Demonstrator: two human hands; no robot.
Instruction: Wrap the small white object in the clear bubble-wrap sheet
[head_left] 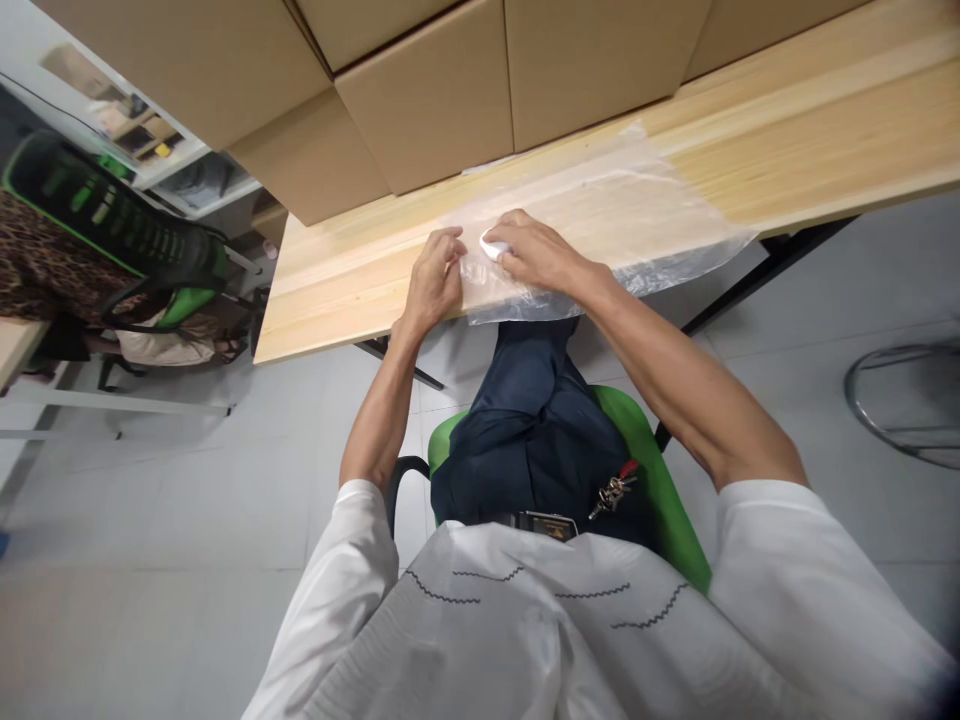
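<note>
A clear plastic bag or sheet (637, 200) lies flat on the wooden table, its wrinkled near edge hanging over the front. My right hand (536, 250) is closed on a small white object (493, 245) and rests on the plastic close to its left end. Most of that object is hidden by the fingers, so its kind cannot be made out. Just left of it, my left hand (435, 275) is at the plastic's left edge. Its fingers are loosely bent and apart, with nothing visible between them.
Large cardboard boxes (435, 100) stand along the back of the wooden table (322, 290). I sit on a green chair (667, 500). A person sits on a black and green chair (112, 210) at left, and a metal-framed stool (900, 400) stands at right.
</note>
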